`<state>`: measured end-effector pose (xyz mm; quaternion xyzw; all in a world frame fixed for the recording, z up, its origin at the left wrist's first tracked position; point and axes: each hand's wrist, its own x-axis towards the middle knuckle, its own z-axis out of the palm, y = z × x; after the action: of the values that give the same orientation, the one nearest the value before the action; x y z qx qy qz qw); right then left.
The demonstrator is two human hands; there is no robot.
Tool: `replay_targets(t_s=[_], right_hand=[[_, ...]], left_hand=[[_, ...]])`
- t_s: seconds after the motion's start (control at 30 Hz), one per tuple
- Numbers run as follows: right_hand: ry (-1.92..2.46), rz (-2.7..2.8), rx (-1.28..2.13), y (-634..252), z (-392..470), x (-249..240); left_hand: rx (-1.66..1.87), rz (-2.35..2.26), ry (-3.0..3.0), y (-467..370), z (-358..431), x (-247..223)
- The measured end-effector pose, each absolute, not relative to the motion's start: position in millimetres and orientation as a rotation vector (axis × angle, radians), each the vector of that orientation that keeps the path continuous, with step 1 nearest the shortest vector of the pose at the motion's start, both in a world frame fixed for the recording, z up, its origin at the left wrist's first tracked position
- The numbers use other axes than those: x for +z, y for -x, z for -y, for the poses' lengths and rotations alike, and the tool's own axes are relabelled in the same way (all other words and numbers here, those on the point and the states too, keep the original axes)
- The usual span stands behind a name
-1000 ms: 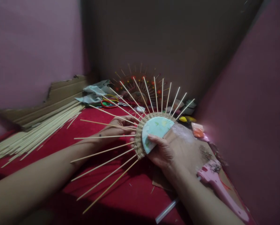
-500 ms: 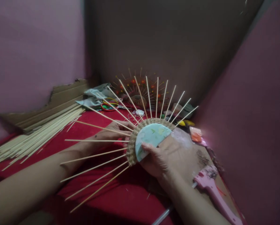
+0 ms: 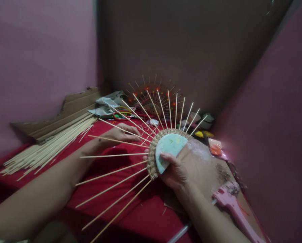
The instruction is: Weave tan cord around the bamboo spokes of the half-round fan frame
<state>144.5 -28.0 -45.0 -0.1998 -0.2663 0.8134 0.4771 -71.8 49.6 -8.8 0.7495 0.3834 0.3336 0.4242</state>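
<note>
My right hand (image 3: 175,168) grips a half-round piece (image 3: 171,146) covered in pale blue-green patterned material, its thumb on the front face and fingers behind. A braided band (image 3: 153,158) runs around the curved edge, and thin wooden sticks (image 3: 113,156) fan out from it. Behind the sticks on the left is my left hand (image 3: 127,132), its fingers bent and close together; a thin thread or strand (image 3: 147,135) shows near its fingertips. What those fingers pinch is too small to make out.
A pile of loose sticks (image 3: 52,145) lies by torn cardboard (image 3: 77,108) on the left of the red cloth (image 3: 130,209). Scissors (image 3: 120,115) and a decorated fan shape (image 3: 151,98) are behind. A pink glue gun (image 3: 232,202) lies at the right.
My left hand has moved away from the braided band, toward the back left. The half-round piece with its sticks has shifted slightly right in view, still in my right hand.
</note>
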Motion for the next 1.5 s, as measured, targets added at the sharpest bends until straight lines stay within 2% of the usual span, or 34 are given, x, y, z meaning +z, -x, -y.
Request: replay_targets(t_s=[0.3, 0.6, 0.77, 0.93, 1.1, 1.3, 1.5], right_hand=[[0.516, 0.511, 1.935, -148, 21, -42], [0.607, 0.362, 1.788, -147, 18, -44], [0.654, 0.279, 1.773, -146, 17, -44], [0.622, 0.308, 1.839, -147, 17, -46], [0.583, 0.343, 1.893, -151, 17, -47], [0.474, 0.555, 2.064, -151, 26, -39], [0.479, 0.577, 2.066, -151, 32, -39]], left_hand=[[0.766, -1.013, -1.892, 116, -63, 7], [0.985, -1.054, -1.762, 144, -70, 5], [1.226, -1.089, -1.72, 134, -71, 4], [1.286, -1.102, -1.69, 130, -75, -1], [1.245, -1.103, -1.62, 124, -88, -14], [1.159, -1.269, -1.799, 87, -94, -46], [1.032, -1.269, -1.937, 52, -84, -64]])
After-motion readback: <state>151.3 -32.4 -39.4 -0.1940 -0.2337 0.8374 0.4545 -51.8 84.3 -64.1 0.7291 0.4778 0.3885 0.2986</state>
